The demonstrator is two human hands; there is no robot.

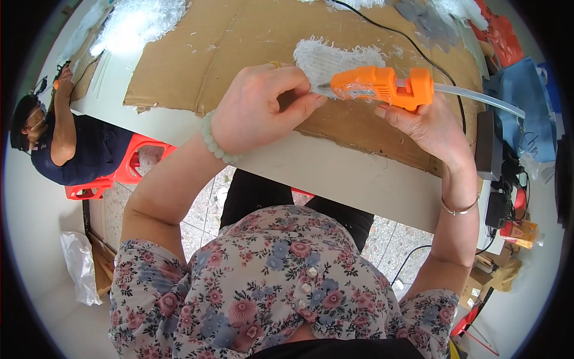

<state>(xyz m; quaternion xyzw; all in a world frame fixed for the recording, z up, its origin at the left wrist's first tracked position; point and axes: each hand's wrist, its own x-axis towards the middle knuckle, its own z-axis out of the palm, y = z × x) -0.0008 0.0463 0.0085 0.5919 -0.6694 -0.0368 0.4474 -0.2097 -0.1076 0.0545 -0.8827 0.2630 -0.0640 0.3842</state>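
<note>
My right hand (439, 131) is wrapped round an orange hot glue gun (373, 84), its nozzle pointing left. A long translucent glue stick (481, 100) runs out of the gun's back end. Just beyond the nozzle, my left hand (257, 105) pinches thumb and forefinger together at the lower left edge of a white, shaggy-fringed piece of fabric (335, 57). The nozzle tip meets that same edge, close to my left fingertips. Whether any glue has come out is too small to make out.
Brown cardboard (179, 66) covers much of the white table (359, 179). A black cable (412, 39) crosses it behind the gun. White fluffy material (140, 24) heaps up at the far left, where another person (72, 140) sits. A blue bag (526, 113) stands at the right.
</note>
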